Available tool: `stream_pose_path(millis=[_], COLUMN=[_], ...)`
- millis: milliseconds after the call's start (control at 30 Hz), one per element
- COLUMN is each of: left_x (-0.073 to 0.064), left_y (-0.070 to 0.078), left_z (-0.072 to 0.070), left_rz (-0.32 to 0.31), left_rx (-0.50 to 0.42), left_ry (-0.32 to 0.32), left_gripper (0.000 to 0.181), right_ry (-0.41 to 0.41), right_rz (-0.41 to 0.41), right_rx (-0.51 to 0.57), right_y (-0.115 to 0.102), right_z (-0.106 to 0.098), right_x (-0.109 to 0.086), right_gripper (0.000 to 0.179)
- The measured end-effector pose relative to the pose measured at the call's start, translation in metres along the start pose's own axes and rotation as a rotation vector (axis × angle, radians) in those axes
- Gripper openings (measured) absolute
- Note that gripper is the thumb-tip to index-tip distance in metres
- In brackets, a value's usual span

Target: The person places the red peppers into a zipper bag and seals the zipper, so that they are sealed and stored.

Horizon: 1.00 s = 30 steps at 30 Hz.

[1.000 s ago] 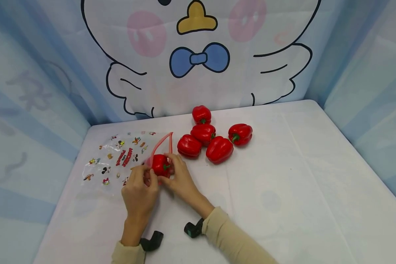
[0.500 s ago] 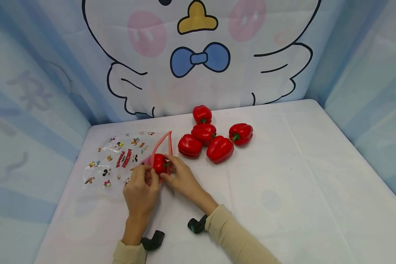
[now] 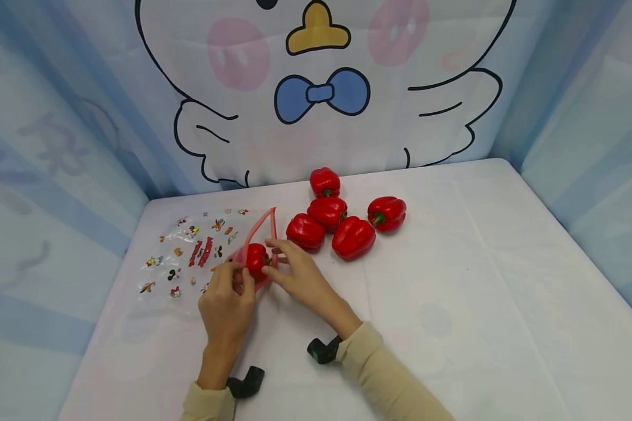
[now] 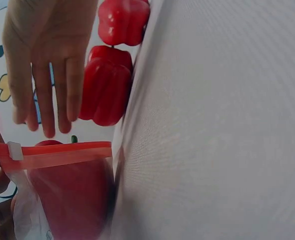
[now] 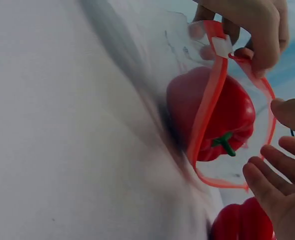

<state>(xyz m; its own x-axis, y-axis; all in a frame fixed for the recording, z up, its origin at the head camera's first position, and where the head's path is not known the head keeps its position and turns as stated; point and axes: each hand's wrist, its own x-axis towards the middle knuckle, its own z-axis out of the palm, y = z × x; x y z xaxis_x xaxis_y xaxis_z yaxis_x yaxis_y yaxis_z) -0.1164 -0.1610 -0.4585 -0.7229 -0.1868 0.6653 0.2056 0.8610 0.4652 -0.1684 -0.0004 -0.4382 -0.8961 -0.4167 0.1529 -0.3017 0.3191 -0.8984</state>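
Note:
A clear zip bag (image 3: 192,278) printed with small cartoon figures lies at the left of the table, its red-edged mouth spread toward the right. Just inside that mouth sits a red bell pepper (image 5: 227,112), green stem facing out. My left hand (image 3: 226,304) pinches the near corner of the mouth, close to the white slider (image 5: 221,46). Beside the opening, my right hand (image 3: 305,280) holds nothing; its fingers (image 4: 45,100) are extended, and the right wrist view shows them apart from the pepper.
Several loose red bell peppers (image 3: 353,238) are grouped right of the bag, toward the table's back edge. A patterned curtain (image 3: 316,134) hangs behind the white-covered table (image 3: 479,292). Black wrist cameras (image 3: 246,383) sit by both sleeves.
My right hand has drawn back a little to the right, its fingers coming away from the bell pepper in the bag's mouth. The left hand keeps its hold on the bag.

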Motion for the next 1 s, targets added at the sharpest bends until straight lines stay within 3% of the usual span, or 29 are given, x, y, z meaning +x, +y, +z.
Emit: stream_pose_path(millis=[367,733,1000], left_x=[0.000,0.001,0.001], left_y=[0.000,0.000,0.000], left_z=[0.000,0.000,0.000], left_rz=[-0.028,-0.020,-0.028], left_rx=[-0.018,-0.022,-0.023], left_ry=[0.000,0.013,0.012], left_gripper=[0.012,0.011,0.011], right_ry=[0.062,0.093,0.171], right_rz=[0.007,0.013,0.081], right_rx=[0.004,0.045,0.045], right_y=[-0.005,0.007,0.016], right_z=[-0.043,-0.094,-0.125], right_x=[0.000,-0.005,-0.013], right_gripper=[0.061,0.056,0.058])
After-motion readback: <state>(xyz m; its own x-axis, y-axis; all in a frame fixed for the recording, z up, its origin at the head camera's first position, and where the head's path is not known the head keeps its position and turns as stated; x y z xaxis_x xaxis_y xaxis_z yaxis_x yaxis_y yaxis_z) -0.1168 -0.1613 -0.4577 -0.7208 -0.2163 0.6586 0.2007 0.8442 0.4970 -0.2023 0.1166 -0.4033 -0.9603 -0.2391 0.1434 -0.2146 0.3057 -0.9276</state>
